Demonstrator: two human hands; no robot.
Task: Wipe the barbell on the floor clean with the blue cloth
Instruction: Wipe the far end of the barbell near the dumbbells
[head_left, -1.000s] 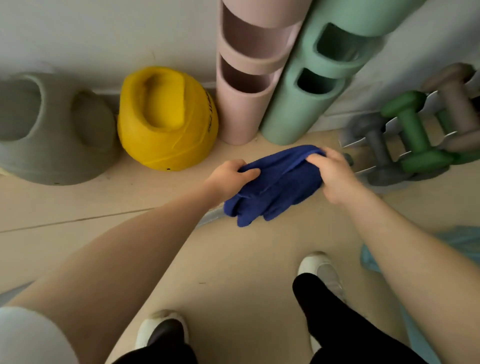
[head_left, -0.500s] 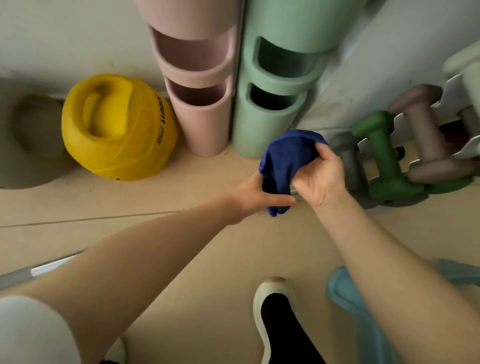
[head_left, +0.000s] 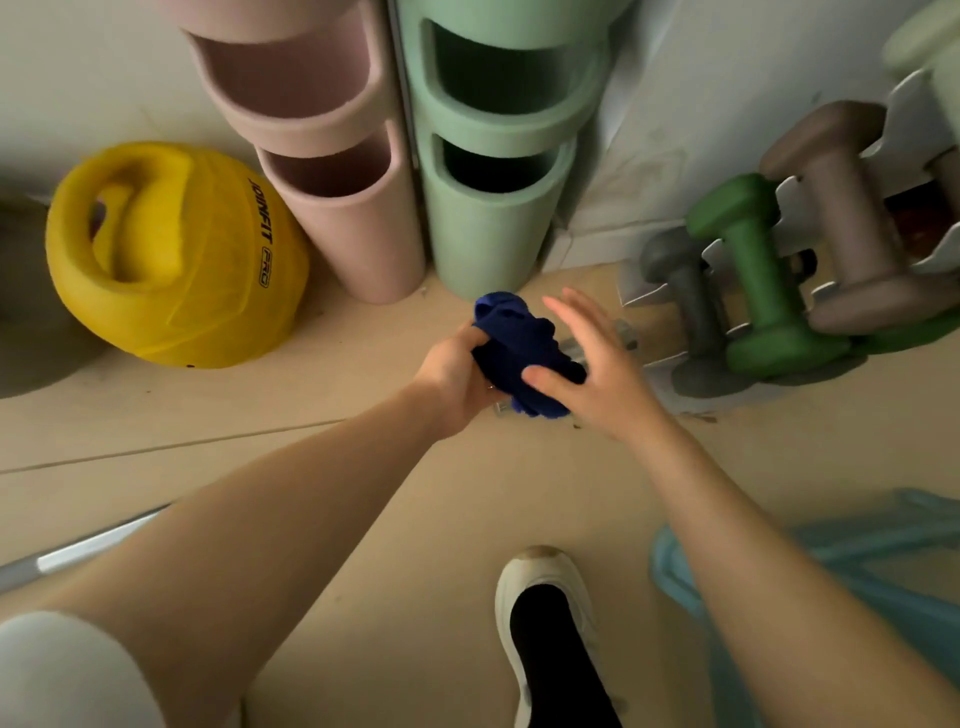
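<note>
Fingers, head view: left hand (head_left: 457, 379) grips the bunched blue cloth (head_left: 519, 353); right hand (head_left: 597, 364) now has fingers spread, thumb touching the cloth. Cloth wraps the barbell (head_left: 88, 548) end, just in front of the green cylinder (head_left: 488, 228). Change: right hand has released its earlier grip; cloth bunched tighter. Judgement: wiping near the bar's end, left hand alone.

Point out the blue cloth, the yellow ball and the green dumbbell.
blue cloth (head_left: 519, 348): head view, middle of the bunched fabric.
yellow ball (head_left: 208, 291): head view, its side below the lettering.
green dumbbell (head_left: 753, 270): head view, middle of its handle.
</note>
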